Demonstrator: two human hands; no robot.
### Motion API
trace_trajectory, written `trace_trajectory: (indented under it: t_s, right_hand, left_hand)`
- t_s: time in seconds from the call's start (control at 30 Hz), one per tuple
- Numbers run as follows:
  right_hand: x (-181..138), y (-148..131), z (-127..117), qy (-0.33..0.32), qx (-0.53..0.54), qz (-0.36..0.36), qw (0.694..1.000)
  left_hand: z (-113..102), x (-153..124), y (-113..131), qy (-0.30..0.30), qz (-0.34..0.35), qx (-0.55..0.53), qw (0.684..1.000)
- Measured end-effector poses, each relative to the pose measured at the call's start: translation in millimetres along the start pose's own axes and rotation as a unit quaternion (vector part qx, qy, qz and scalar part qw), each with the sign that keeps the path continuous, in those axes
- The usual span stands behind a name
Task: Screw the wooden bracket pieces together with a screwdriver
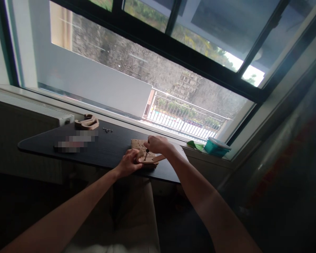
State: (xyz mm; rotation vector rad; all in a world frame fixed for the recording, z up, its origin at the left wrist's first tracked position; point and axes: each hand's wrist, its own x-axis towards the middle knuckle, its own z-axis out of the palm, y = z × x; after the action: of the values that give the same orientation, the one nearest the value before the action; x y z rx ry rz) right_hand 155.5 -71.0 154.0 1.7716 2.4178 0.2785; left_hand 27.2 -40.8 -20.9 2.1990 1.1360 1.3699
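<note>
My left hand point(129, 163) is closed on the left end of a pale curved wooden piece point(148, 160), holding it against a brown, rough-edged block point(138, 143). The block lies on the dark tabletop near its front edge. From above, my right hand point(158, 144) grips a thin upright hand tool point(146, 154) that looks like a screwdriver. Its lower tip meets the wooden piece, and its handle is hidden inside my fingers. Small pale crumbs lie on the block around the tool.
Another curved wooden piece point(87, 122) rests at the table's back left, with several small metal screws point(107, 130) beside it. A blurred-out object point(76, 141) lies nearer the left end. On the windowsill stand a teal box point(217, 147) and a green leaf-shaped item point(195, 145). A radiator point(28, 109) adjoins the table.
</note>
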Motion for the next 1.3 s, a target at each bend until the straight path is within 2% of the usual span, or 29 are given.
trace_trajectory:
  t_s: [0.17,0.27,0.43,0.6,0.77,1.03,1.17,1.3]
  right_hand:
    - [-5.3,-1.9,-7.9,0.017,-0.011,-0.080,0.997]
    - [-10.4,1.5,-5.7,0.025,-0.015,-0.102,0.994]
    - [-12.5,1.1,3.3,0.042,-0.018,-0.090,0.995]
    - [-5.9,1.7,12.3,0.060,-0.010,-0.031,0.998]
    - [-2.9,4.5,14.7,0.051,-0.003,0.017,0.999]
    - [-0.8,4.2,-1.2,0.005,0.007,-0.052,0.999]
    - [-3.9,6.4,-2.4,0.013,0.007,-0.082,0.997]
    - [-5.1,5.5,2.6,0.024,0.010,-0.084,0.996]
  left_hand:
    - [0.1,-0.1,-0.7,-0.001,0.000,0.005,1.000]
    - [0.0,0.0,-0.2,-0.002,-0.004,0.004,1.000]
    - [0.4,0.3,0.4,-0.003,-0.005,0.004,1.000]
    - [1.1,0.7,-1.0,0.001,-0.002,0.011,1.000]
    - [2.0,0.1,-2.0,0.004,0.003,0.012,1.000]
    - [2.3,-1.0,-1.8,0.009,0.011,0.021,1.000]
    - [2.9,-1.0,-1.2,0.015,0.002,0.023,1.000]
    - [3.2,-1.2,-0.2,0.017,0.000,0.023,1.000]
